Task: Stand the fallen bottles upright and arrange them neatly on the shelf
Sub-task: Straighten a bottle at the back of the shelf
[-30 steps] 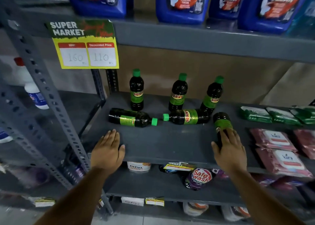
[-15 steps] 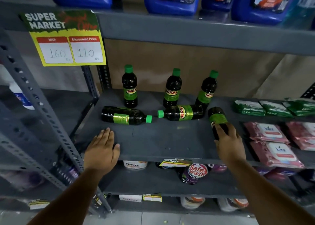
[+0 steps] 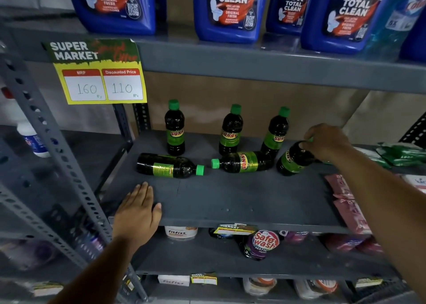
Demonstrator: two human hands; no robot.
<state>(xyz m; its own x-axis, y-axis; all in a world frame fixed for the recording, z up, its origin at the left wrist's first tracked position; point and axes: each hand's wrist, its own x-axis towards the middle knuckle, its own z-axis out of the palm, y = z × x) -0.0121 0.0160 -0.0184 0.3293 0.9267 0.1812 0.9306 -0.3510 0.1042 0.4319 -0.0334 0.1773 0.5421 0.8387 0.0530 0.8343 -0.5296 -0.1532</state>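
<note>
On the grey shelf (image 3: 230, 197) stand three dark bottles with green caps and "SUNNY" labels: left (image 3: 174, 128), middle (image 3: 230, 130), and right (image 3: 275, 133), which leans. Two more lie flat in front of them: one at left (image 3: 168, 165), cap pointing right, and one in the centre (image 3: 242, 162), cap pointing left. My right hand (image 3: 327, 142) grips the neck of a sixth bottle (image 3: 291, 162), which is tilted with its base on the shelf. My left hand (image 3: 137, 211) rests flat, fingers spread, on the shelf's front left edge.
A slotted grey upright (image 3: 53, 151) runs down the left. A yellow price sign (image 3: 99, 77) hangs from the upper shelf, which carries blue cleaner jugs (image 3: 228, 11). Pink packs (image 3: 348, 202) and green packs (image 3: 401, 153) lie on the right of the shelf. Pouches sit on the shelf below.
My right hand has moved from the lying right-hand bottle's base to its neck and tipped it up onto its base, tilted. My left hand stays on the shelf edge.
</note>
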